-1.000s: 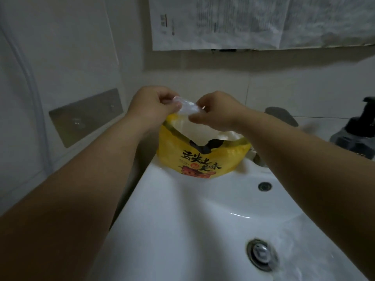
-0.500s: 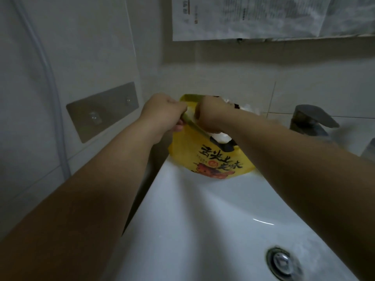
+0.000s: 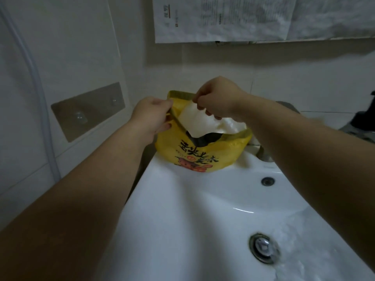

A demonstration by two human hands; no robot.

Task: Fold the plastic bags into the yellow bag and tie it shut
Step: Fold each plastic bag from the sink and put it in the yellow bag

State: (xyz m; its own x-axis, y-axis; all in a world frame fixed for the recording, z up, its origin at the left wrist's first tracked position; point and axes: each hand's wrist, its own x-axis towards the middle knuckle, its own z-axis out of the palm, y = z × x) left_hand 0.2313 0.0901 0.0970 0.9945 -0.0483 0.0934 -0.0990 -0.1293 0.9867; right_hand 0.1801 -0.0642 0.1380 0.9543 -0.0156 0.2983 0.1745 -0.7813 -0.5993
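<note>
**Both my hands are holding the yellow bag open at the back of the sink**

On the far left, a pale hose (image 3: 41, 110) is running down the tiled wall, and a dull metal plate (image 3: 89, 110) is sitting flat on the wall beside it.

My left hand (image 3: 151, 115) is reaching in from that side. Its fingers are curled and pinching the near left edge of the yellow bag (image 3: 205, 153), pulling the rim toward me. The bag is standing upright on the back ledge of the white sink (image 3: 182, 220), near its left corner and close to the wall. Its printed side is facing me.

White plastic bags (image 3: 203, 123) are bulging out of its open mouth, with something dark showing just beneath them. My right hand (image 3: 218, 98) is hovering over the far side of the mouth. Its thumb and fingertips are closing on the back rim of the yellow bag and its other fingers are curling down onto the white plastic. I cannot tell whether the white plastic is caught in that pinch too.

Sheets of printed paper (image 3: 223, 17) are hanging on the wall above.

Just right of the bag, part of a metal tap (image 3: 263, 154) is showing behind my forearm. Below it are the small overflow hole (image 3: 267, 181) and, nearer me, the round drain (image 3: 263, 247), where the basin is looking wet. At the right edge a dark bottle (image 3: 363, 118) is standing, too blurred to make out.
</note>
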